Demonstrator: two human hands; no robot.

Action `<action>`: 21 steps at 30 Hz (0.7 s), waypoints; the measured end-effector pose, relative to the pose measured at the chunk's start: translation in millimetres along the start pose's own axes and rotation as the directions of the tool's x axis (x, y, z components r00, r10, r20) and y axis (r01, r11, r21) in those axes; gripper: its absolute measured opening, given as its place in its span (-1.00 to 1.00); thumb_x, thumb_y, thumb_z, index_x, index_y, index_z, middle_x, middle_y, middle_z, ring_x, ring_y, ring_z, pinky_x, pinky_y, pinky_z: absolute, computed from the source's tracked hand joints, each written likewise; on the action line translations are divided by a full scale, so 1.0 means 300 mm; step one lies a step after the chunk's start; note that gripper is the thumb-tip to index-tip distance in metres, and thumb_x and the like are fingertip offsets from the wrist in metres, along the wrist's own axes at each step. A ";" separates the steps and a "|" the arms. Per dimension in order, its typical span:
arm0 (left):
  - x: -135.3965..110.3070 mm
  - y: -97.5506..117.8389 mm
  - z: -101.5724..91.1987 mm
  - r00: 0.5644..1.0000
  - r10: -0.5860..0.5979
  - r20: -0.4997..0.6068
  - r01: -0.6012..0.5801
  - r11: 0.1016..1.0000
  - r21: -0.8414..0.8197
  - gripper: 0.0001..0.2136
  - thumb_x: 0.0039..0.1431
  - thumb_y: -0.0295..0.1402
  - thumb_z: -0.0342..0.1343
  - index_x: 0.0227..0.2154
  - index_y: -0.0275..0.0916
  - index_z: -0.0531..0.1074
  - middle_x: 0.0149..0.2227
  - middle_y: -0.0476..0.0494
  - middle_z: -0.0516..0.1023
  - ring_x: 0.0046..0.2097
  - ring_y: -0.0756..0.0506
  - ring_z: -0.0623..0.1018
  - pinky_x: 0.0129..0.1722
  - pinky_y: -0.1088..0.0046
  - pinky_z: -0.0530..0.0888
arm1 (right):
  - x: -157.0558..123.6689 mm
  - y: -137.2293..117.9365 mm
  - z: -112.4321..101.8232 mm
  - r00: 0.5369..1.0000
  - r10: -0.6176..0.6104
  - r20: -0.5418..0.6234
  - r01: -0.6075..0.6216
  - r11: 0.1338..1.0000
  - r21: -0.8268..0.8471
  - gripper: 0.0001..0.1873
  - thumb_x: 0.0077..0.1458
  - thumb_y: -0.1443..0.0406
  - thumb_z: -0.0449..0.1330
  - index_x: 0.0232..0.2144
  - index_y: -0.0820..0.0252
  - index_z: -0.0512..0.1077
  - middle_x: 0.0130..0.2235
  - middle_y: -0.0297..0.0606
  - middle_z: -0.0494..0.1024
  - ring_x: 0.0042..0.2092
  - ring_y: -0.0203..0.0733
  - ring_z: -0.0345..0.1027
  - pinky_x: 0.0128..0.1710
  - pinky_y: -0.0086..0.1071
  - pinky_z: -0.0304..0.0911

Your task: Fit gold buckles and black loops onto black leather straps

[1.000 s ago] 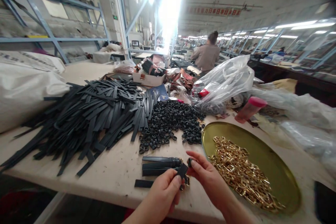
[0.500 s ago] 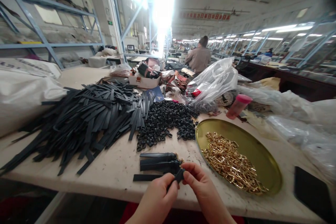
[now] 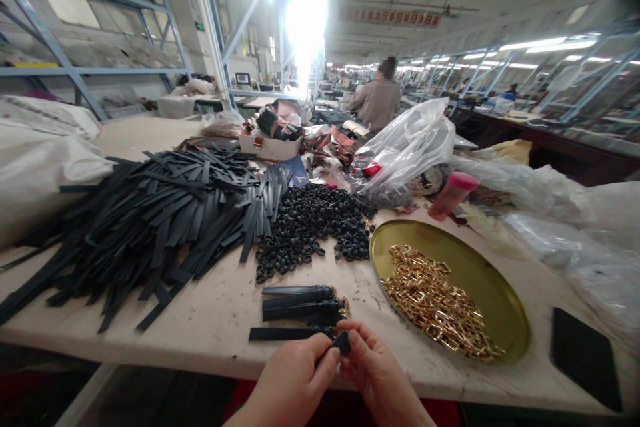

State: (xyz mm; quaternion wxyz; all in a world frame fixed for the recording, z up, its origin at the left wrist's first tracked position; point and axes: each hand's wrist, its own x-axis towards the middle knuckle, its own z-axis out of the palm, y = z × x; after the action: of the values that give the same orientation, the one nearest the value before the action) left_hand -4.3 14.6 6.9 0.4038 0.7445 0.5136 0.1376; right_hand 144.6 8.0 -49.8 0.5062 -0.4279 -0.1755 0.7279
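Note:
Both hands meet at the table's near edge over one black strap piece (image 3: 342, 342). My left hand (image 3: 295, 383) pinches its lower end, and my right hand (image 3: 373, 373) grips its upper end with the fingertips. Just beyond them lie three finished black straps (image 3: 300, 310) with gold fittings, side by side. A heap of small black loops (image 3: 313, 227) sits further back. To the right stands a round gold tray (image 3: 493, 280) holding several gold buckles (image 3: 433, 303).
A big pile of long black straps (image 3: 150, 227) covers the table's left half, with a white sack (image 3: 40, 160) behind it. Clear plastic bags (image 3: 410, 147), a pink bottle (image 3: 450, 195) and a black phone (image 3: 585, 357) lie at right. A person (image 3: 377, 97) stands far back.
My hands have drawn closer to me and lower in view, and both have closed together on the black strap piece. The view has shifted, so the tray sits further left.

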 end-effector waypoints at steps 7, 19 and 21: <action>0.011 0.003 -0.014 0.997 0.034 0.066 -0.036 0.999 0.035 -0.76 0.17 -0.35 -0.16 -0.45 -0.19 0.40 -0.44 -0.03 0.53 -0.40 -0.03 0.47 -0.44 0.59 0.25 | -0.004 0.010 -0.005 0.961 -0.257 0.103 0.276 0.914 -0.297 -0.75 -0.22 0.14 0.34 -0.48 0.18 0.51 -0.53 -0.36 0.45 -0.51 -0.34 0.29 -0.48 -0.47 0.24; -0.003 -0.056 0.030 0.999 -0.032 -0.026 0.022 0.946 -0.324 -0.58 0.14 -0.18 -0.15 0.05 -0.17 0.19 -0.24 -0.13 0.52 -0.15 -0.13 0.45 -0.15 0.45 0.35 | 0.013 0.021 0.011 0.988 -0.035 0.151 0.068 0.973 -0.222 -0.60 -0.33 0.07 0.36 -0.48 0.21 0.40 -0.61 -0.44 0.39 -0.62 -0.40 0.20 -0.58 -0.49 0.11; 0.011 -0.059 0.022 0.998 -0.038 -0.058 0.015 0.937 -0.350 -0.59 0.12 -0.12 -0.13 0.01 -0.14 0.25 -0.21 -0.14 0.52 -0.11 -0.16 0.42 -0.12 0.42 0.34 | 0.012 0.025 0.017 0.979 -0.023 0.203 0.079 0.959 -0.272 -0.59 -0.32 0.05 0.34 -0.46 0.20 0.39 -0.62 -0.46 0.37 -0.60 -0.37 0.21 -0.57 -0.48 0.12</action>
State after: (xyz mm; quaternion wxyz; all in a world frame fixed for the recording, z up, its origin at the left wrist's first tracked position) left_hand -10.3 17.0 -11.3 0.5146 0.6493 0.5036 0.2449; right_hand 135.8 8.9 -53.8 0.4398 -0.4156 -0.3365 0.7216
